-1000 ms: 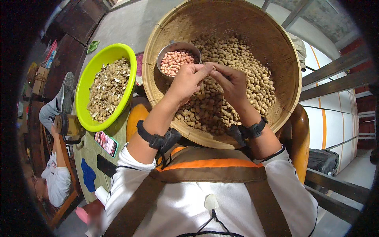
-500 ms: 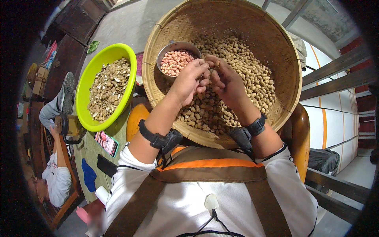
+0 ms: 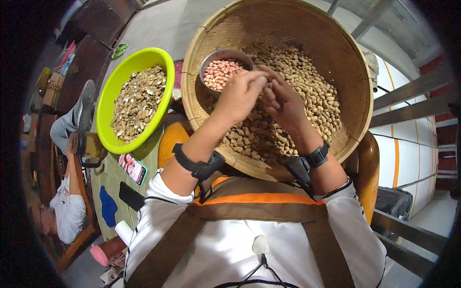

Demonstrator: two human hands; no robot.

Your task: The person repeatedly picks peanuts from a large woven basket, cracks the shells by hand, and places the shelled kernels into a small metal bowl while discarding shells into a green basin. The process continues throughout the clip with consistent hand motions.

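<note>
My left hand [image 3: 241,93] and my right hand [image 3: 286,102] meet over a wide woven bamboo basket [image 3: 357,115]. Their fingers are curled and the fingertips touch; whatever they pinch is too small and covered to make out. Below and beyond them lies a heap of unshelled peanuts [image 3: 314,89]. A metal pot [image 3: 202,82] stands inside the basket at its left, just beside my left hand, holding pink shelled peanuts [image 3: 220,72].
A lime-green basin [image 3: 165,103] of broken peanut shells [image 3: 139,103] sits left of the basket on a wooden table [image 3: 108,180]. Near it are a lit phone [image 3: 132,169], a lidded jar [image 3: 92,146] and a blue cloth [image 3: 108,206]. Another person [image 3: 69,211] sits at far left.
My fingers have drawn closer together, the left hand now turned more back-up. The whole view has shifted slightly, with basket and basin sitting a little further right.
</note>
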